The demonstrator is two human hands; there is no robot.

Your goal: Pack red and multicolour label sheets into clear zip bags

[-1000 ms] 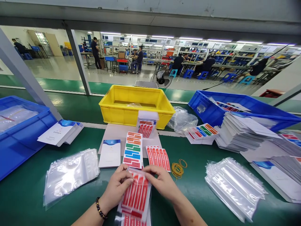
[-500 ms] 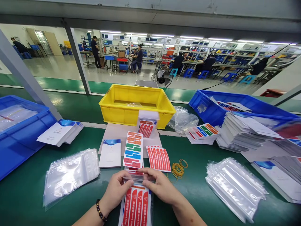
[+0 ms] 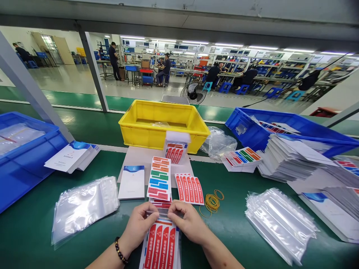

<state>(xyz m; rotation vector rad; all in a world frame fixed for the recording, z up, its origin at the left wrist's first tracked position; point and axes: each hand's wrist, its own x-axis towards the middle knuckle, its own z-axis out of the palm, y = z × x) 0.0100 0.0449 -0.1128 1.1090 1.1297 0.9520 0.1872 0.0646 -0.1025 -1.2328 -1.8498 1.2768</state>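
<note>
A clear plastic bag (image 3: 180, 248) with red-striped label sheets (image 3: 160, 246) inside lies at the front middle. My left hand (image 3: 141, 223) pinches the top edge of the bag at its left part. On the right part of that edge, the thumb and fingers of my right hand (image 3: 188, 220) are closed. Just beyond my hands lies a stack of multicoloured label sheets (image 3: 159, 177). Right of it are red curved label sheets (image 3: 189, 188); left of it is a white booklet (image 3: 131, 183) with a blue top.
Piles of clear bags lie left (image 3: 85, 209) and right (image 3: 280, 224). Rubber bands (image 3: 212, 203) sit right of my hands. A yellow bin (image 3: 165, 132) stands behind, with blue bins left (image 3: 30, 160) and right (image 3: 244, 127). Stacked booklets (image 3: 291, 158) are on the right.
My right hand has shifted slightly left along the bag's top edge, closer to my left hand. The left hand has barely moved, still pinching the bag.
</note>
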